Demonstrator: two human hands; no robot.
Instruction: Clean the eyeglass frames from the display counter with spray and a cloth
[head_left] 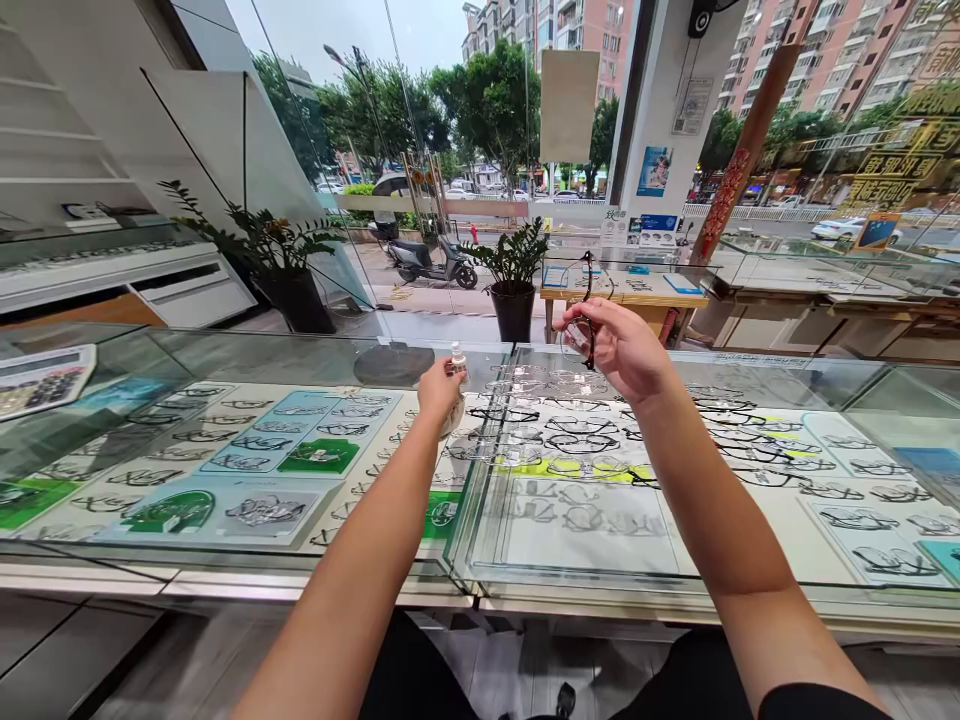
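Grasping a small white bottle [458,356] in the left hand [441,394], cap upward, nearer than the potted plant [514,262] and to its left. Pinching dark-rimmed glasses [591,350] in the fingers of the right hand [636,352], turned on end, nearer than the plant and to its right.

For good control, best to keep the bottle upright and lightly squeezed, and to hold the glasses by rim or bridge, off the lenses, so as to avoid smudges or a bent frame. Wise also to carry both high over the bench [600,604], clear of the displayed eyeglasses [582,441] laid out in rows on the near side of the plant.

Farther out, well to the left of the plant, notice a calculator [46,380] on the bench; past the glass, just left of the plant, a parked scooter [429,262].
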